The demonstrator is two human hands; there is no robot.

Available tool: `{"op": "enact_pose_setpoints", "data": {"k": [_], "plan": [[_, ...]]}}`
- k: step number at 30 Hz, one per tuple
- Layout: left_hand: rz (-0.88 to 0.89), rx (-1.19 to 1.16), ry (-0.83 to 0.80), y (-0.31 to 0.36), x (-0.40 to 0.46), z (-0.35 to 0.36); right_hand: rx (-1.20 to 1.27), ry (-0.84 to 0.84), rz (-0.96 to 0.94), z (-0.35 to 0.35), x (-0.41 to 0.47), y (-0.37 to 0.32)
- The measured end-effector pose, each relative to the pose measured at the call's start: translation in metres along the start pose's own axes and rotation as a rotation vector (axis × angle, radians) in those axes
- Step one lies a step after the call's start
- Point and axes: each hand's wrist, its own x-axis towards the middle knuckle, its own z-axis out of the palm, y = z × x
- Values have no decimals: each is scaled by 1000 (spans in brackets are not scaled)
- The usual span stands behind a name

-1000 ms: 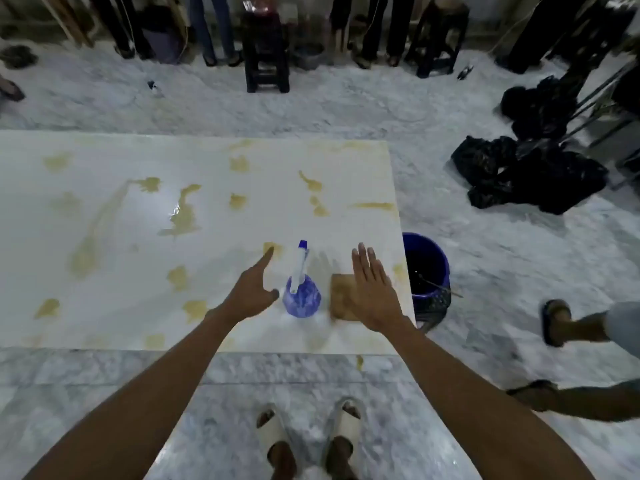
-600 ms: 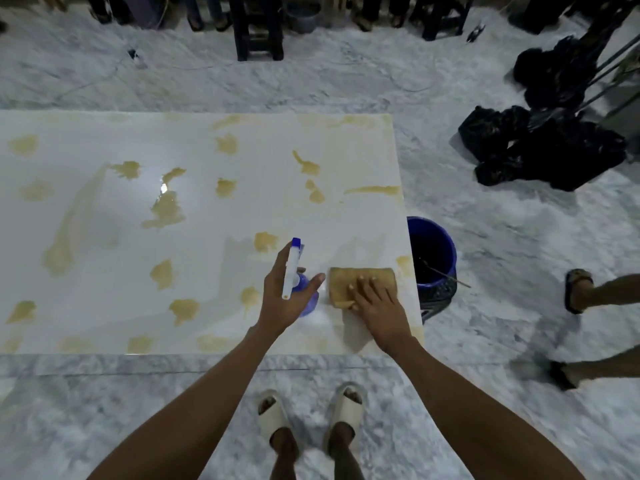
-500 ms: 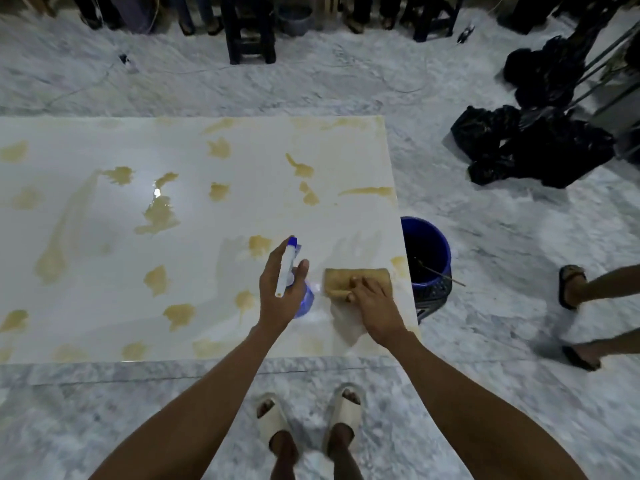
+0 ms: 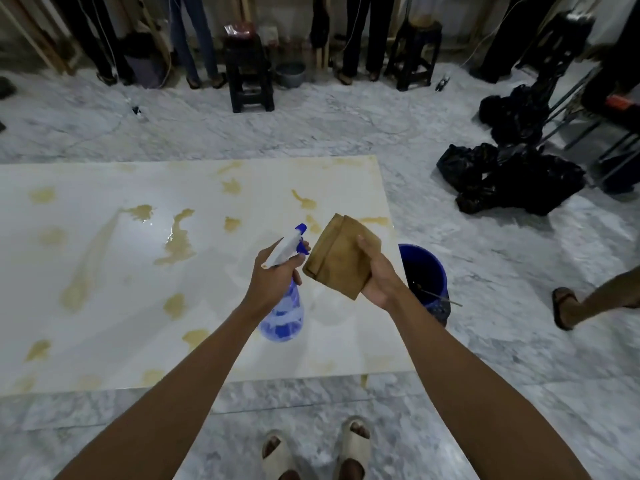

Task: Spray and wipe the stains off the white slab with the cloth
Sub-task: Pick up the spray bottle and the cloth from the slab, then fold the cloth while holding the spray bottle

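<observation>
The white slab [image 4: 104, 306] fills the left and middle of the frame, lying on the marble floor, blotched with yellow-brown stains [image 4: 178, 242] and a wet glint near its centre. Just right of middle, the left hand [image 4: 273, 280] is clenched round the neck of a blue spray bottle [image 4: 284, 313], lifted clear of the slab, nozzle aimed toward the cloth. Beside it, the right hand [image 4: 379, 277] grips a folded brown cloth [image 4: 341, 258], raised too. Further right, a blue bucket [image 4: 424, 271] stands at the slab's edge.
</observation>
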Motion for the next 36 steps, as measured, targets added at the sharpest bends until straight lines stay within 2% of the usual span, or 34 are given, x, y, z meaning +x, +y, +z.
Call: {"op": "enact_pose_setpoints", "data": {"k": [6, 12, 17, 21, 28, 36], "plan": [[-22, 20, -77, 28, -14, -45, 136, -60, -58, 52, 0, 8], [-65, 97, -123, 43, -19, -71, 31, -52, -115, 101, -4, 4], [-88, 223, -88, 51, -7, -77, 3, -55, -134, 115, -3, -3], [-125, 215, -37, 55, 11, -75, 8, -43, -142, 115, 10, -11], [-232, 275, -127, 49, 61, -52, 57, -6, -83, 94, 63, -37], [-340, 258, -60, 39, 139, -14, 19, 15, 49, 59, 148, -71]]}}
